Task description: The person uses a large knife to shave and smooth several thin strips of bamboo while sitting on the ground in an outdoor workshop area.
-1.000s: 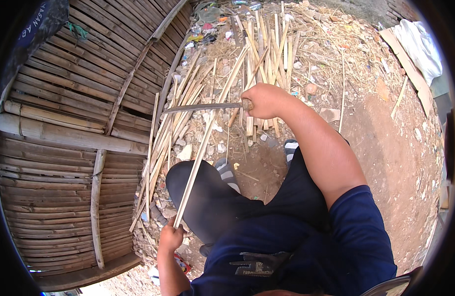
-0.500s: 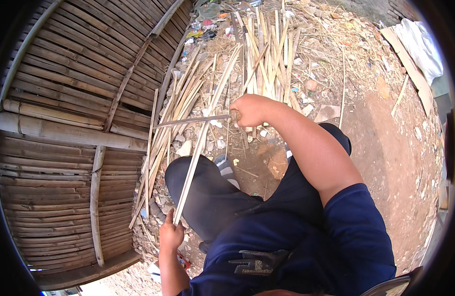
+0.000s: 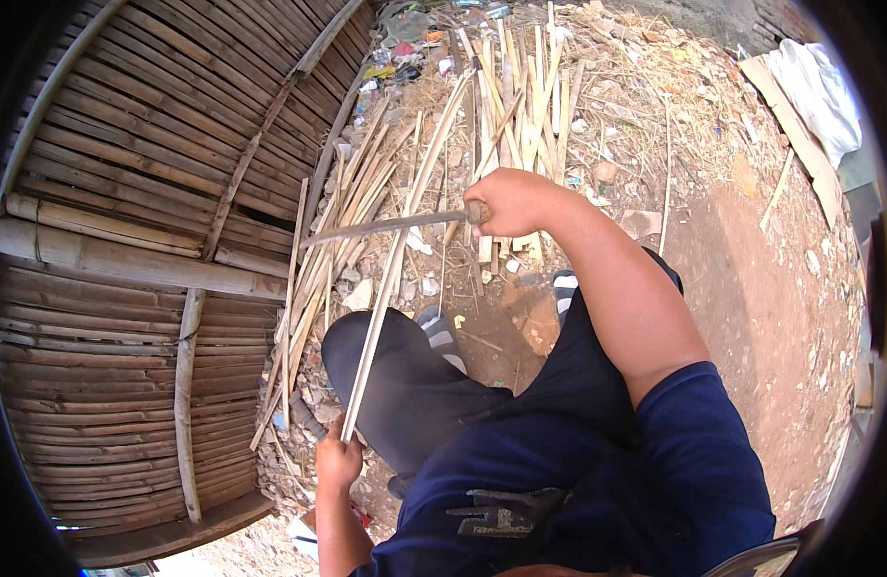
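Note:
My left hand (image 3: 339, 460) is closed round the near end of a long pale bamboo strip (image 3: 378, 322). The strip slants up and away past my left knee toward the piles. In my right hand (image 3: 511, 204) is the handle of a long-bladed knife (image 3: 386, 224), fingers wrapped round it. Its dark blade points left and crosses the strip at about mid-length; whether the edge is in the bamboo or only against it, I cannot tell.
A slatted bamboo wall (image 3: 107, 375) stands close on my left. Split bamboo strips lie in one pile (image 3: 362, 192) beside it and another pile (image 3: 535, 96) ahead. Straw and rubble litter the ground. Cardboard (image 3: 795, 139) and a white sack (image 3: 823, 101) lie far right.
My right hand with the knife has shifted slightly right and a little up, drawing the blade across the strip. My left hand has moved slightly, still on the strip's end.

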The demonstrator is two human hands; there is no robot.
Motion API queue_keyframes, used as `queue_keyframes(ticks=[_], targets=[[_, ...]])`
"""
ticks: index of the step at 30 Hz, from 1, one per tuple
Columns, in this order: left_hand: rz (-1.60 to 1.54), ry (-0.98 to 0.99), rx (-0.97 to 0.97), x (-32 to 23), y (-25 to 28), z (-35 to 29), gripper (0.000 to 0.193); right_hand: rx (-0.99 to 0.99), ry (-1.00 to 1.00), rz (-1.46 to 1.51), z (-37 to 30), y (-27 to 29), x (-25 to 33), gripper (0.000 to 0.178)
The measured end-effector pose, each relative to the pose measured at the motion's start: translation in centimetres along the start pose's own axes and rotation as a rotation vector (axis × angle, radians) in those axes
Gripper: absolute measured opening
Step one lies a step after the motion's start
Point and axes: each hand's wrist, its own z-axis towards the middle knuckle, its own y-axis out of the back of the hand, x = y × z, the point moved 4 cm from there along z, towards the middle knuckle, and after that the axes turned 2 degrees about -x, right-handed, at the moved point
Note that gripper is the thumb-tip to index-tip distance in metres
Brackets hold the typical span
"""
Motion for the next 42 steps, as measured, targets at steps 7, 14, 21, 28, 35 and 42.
queue_keyframes(ticks=[7,14,21,28,35,42], targets=[[-0.041,0.029,0.028,0.0,0.0,0.2,0.058,-0.208,-0.057,-0.005,-0.5,1.1,-2.5,0.043],[-0.085,-0.008,0.013,0.0,-0.3,0.0,0.054,0.058,0.077,-0.096,-1.9,1.1,2.9,0.034],[-0.037,0.025,0.045,-0.6,0.4,0.1,0.052,-0.384,-0.260,0.028,-1.6,4.9,-6.1,0.041],[-0.137,0.027,0.123,-0.5,0.2,0.3,0.046,0.035,0.062,-0.064,-2.3,1.2,2.3,0.043],[-0.092,0.049,0.128,-1.5,1.4,-0.6,0.048,-0.245,-0.276,-0.057,-1.7,4.7,-4.5,0.051],[-0.027,0.008,-0.002,-0.7,3.3,-0.1,0.056,-0.545,-0.535,0.203,-4.4,8.3,-8.2,0.060]])
